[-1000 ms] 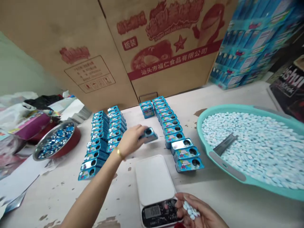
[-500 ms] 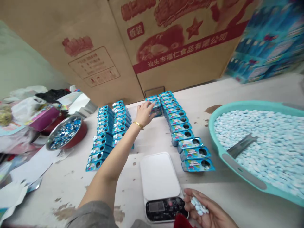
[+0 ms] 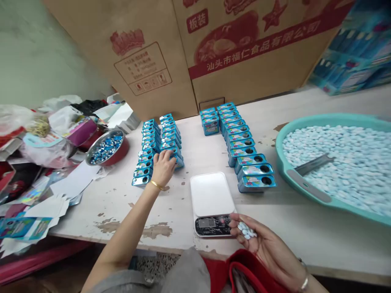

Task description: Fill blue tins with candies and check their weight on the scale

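My left hand (image 3: 164,167) reaches down over the near end of the second row of blue candy tins (image 3: 171,134) on the left. Its fingers curl around the nearest tin there, which they partly hide. My right hand (image 3: 259,240) is palm up and cupped beside the scale, holding a small heap of pale blue and white candies (image 3: 247,230). Between my hands lies a white kitchen scale (image 3: 212,195) with a bare platform and a lit display. To its right runs another row of tins (image 3: 241,144) with dark round holes in their tops.
A turquoise basin (image 3: 282,162) full of candies stands at right, with a metal scoop (image 3: 314,163) in it. At left are a steel bowl (image 3: 122,152) of shiny blue pieces, papers and plastic bags. Large cartons (image 3: 244,85) stand behind; three tins (image 3: 210,127) sit before them.
My left hand has moved from the small group of tins at the back to the near end of a left row. My right hand still holds the candies. The view has shifted.
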Motion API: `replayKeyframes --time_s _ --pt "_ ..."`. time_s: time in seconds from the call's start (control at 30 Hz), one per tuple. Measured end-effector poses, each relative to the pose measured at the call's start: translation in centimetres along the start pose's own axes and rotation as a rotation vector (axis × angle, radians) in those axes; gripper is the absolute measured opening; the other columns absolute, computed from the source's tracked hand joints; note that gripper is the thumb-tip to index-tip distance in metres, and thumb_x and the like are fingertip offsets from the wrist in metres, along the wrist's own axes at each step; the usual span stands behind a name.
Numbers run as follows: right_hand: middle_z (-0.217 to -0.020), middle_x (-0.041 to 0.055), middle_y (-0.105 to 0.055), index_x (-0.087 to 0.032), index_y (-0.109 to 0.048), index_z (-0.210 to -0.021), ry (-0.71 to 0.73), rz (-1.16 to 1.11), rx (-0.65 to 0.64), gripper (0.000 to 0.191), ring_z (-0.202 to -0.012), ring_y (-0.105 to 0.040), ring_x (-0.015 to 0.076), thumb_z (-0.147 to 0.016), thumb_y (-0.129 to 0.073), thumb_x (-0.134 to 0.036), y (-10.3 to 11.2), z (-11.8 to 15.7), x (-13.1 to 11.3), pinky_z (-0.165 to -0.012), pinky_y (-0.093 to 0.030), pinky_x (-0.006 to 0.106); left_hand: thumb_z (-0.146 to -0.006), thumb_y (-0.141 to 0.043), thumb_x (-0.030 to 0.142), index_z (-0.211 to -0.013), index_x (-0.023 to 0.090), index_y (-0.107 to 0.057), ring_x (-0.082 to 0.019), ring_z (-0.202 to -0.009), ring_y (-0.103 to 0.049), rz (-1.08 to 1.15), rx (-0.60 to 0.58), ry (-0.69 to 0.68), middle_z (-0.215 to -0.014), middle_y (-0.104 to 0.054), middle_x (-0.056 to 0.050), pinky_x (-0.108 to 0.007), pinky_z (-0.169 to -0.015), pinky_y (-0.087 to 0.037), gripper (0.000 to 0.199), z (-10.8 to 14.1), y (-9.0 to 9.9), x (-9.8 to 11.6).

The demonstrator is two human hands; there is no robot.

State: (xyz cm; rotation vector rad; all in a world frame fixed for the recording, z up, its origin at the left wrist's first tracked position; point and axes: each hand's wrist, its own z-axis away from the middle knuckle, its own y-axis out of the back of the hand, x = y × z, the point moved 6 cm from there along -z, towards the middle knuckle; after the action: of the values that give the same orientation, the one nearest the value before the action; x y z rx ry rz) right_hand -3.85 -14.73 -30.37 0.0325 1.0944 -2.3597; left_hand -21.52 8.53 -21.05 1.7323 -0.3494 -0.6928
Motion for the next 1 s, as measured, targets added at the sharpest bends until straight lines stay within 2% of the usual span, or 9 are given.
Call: replayKeyframes --time_s 0.2,0.27,0.33,0.43,0.53,0.6,0.77,0.87,1.0 --pt "-0.079 0.0076 -0.071 -0.011 -0.071 -0.089 0.080 0.001 0.019 0.017 -0.069 -0.065 0.0123 -0.074 -0.067 -0.017 1.5 1.6 -0.2 -0.059 -0.053 0.017 -0.091 -0.045 0.035 -0.085 0.017 -0.059 -0.021 -0.087 -0.055 0.118 -0.059 -0.251 -0.100 -0.057 -0.009 -0.032 -0.070 -0.042 0.023 0.1 6.7 7.3" --pt "-0.080 0.0074 -0.071 -0.012 -0.071 -0.090 0.092 -0.008 0.028 0.017 -0.070 -0.065 0.0122 -0.074 -0.066 -0.016 1.9 1.9 -0.3 -0.059 -0.053 0.017 -0.091 -0.045 0.034 -0.087 0.017 -0.059 -0.020 -0.083 -0.056 0.144 -0.094 -0.334 -0.096 -0.058 -0.008 -0.031 -0.068 -0.042 0.023 0.5 7.2 10.0" --pt "-0.080 0.0075 -0.071 -0.011 -0.071 -0.090 0.100 -0.009 0.028 0.017 -0.070 -0.065 0.0123 -0.075 -0.065 -0.016 2.0 2.0 -0.5 -0.060 -0.054 0.017 -0.091 -0.046 0.032 -0.089 0.016 -0.059 -0.019 -0.081 -0.056 0.158 -0.134 -0.389 -0.095 -0.059 -0.008 -0.030 -0.066 -0.041 0.021 0.8 6.5 12.1" --pt "-0.080 0.0077 -0.071 -0.011 -0.070 -0.091 0.112 -0.016 0.033 0.017 -0.070 -0.066 0.0125 -0.076 -0.064 -0.017 2.2 2.0 -0.7 -0.062 -0.054 0.018 -0.090 -0.048 0.030 -0.090 0.016 -0.058 -0.020 -0.080 -0.057 0.168 -0.174 -0.415 -0.095 -0.060 -0.008 -0.031 -0.066 -0.042 0.018 0.9 5.1 13.6" --pt "-0.080 0.0082 -0.071 -0.010 -0.070 -0.092 0.108 -0.032 0.046 0.018 -0.071 -0.066 0.0129 -0.079 -0.060 -0.016 2.6 1.9 -0.8 -0.063 -0.055 0.019 -0.087 -0.054 0.034 -0.092 0.015 -0.056 -0.021 -0.085 -0.058 0.250 -0.164 -0.407 -0.098 -0.061 -0.009 -0.032 -0.071 -0.044 0.020 0.9 4.9 13.4" --pt "-0.081 0.0094 -0.071 -0.009 -0.069 -0.093 0.094 -0.040 0.059 0.018 -0.072 -0.067 0.0136 -0.081 -0.056 -0.014 2.8 1.8 -0.7 -0.063 -0.055 0.019 -0.084 -0.058 0.042 -0.096 0.015 -0.054 -0.021 -0.089 -0.058 0.372 -0.087 -0.376 -0.102 -0.061 -0.009 -0.033 -0.075 -0.045 0.029 0.8 5.7 12.3" --pt "-0.085 0.0129 -0.072 -0.008 -0.068 -0.093 0.065 -0.068 0.126 0.022 -0.079 -0.070 0.0163 -0.084 -0.048 -0.011 3.2 1.4 -0.9 -0.065 -0.056 0.019 -0.086 -0.056 0.039 -0.100 0.017 -0.054 -0.014 -0.080 -0.057 0.609 0.133 -0.121 -0.092 -0.062 -0.005 -0.026 -0.069 -0.045 0.026 1.3 7.3 6.8" --pt "-0.085 0.0132 -0.072 -0.008 -0.067 -0.093 0.049 -0.079 0.162 0.023 -0.079 -0.070 0.0159 -0.086 -0.045 -0.010 3.3 1.1 -1.1 -0.066 -0.056 0.019 -0.086 -0.057 0.035 -0.096 0.017 -0.056 -0.011 -0.073 -0.056 0.637 0.151 -0.004 -0.085 -0.062 -0.002 -0.023 -0.062 -0.042 0.020 2.1 6.7 4.1" --pt "-0.086 0.0119 -0.073 -0.009 -0.066 -0.095 0.042 -0.060 0.169 0.023 -0.080 -0.070 0.0151 -0.087 -0.045 -0.011 3.1 0.7 -1.4 -0.068 -0.057 0.020 -0.085 -0.058 0.032 -0.098 0.016 -0.059 -0.011 -0.072 -0.057 0.666 0.128 0.028 -0.083 -0.063 -0.002 -0.022 -0.058 -0.041 0.020 3.0 5.3 2.9"
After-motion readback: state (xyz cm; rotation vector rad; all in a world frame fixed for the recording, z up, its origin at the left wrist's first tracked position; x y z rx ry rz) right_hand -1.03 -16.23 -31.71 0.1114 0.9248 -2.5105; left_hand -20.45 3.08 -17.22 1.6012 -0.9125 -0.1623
